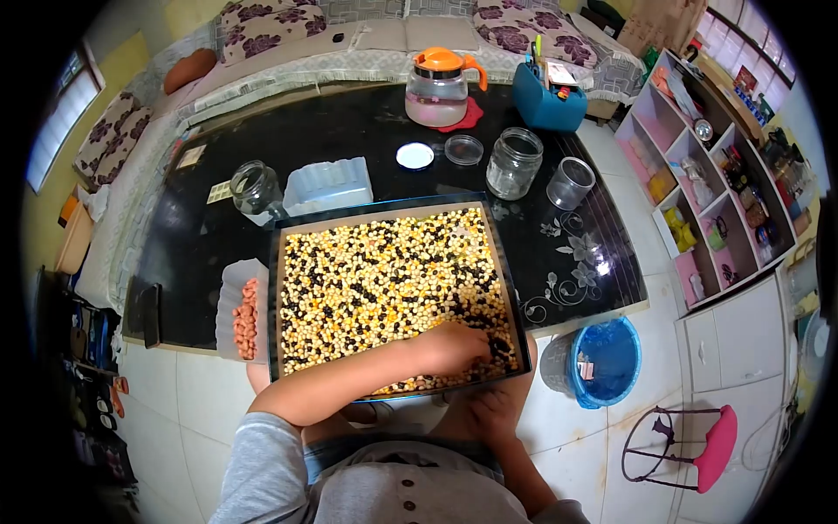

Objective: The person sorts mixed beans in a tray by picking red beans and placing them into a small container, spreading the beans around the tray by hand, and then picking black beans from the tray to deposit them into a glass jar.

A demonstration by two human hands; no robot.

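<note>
A shallow box [276,306] with a dark rim rests on my lap against the table edge. Mixed pale yellow, orange and black kernels or beans [375,288] cover its bottom. My left hand [454,348] reaches across to the box's right front corner, fingers curled down among the dark beans. What the fingertips hold is hidden. Below the front rim, my right hand [494,414] lies loosely on my right leg with nothing visible in it. Left of the box, a translucent plastic tray [229,301] holds reddish-pink peanuts [245,319].
On the black table stand a glass jar [514,164], a smaller jar [255,189], a clear cup [571,183], a plastic container [328,185] and an orange-lidded pitcher [436,92]. A blue-lined bin [605,362] and pink stool [716,448] are on the right.
</note>
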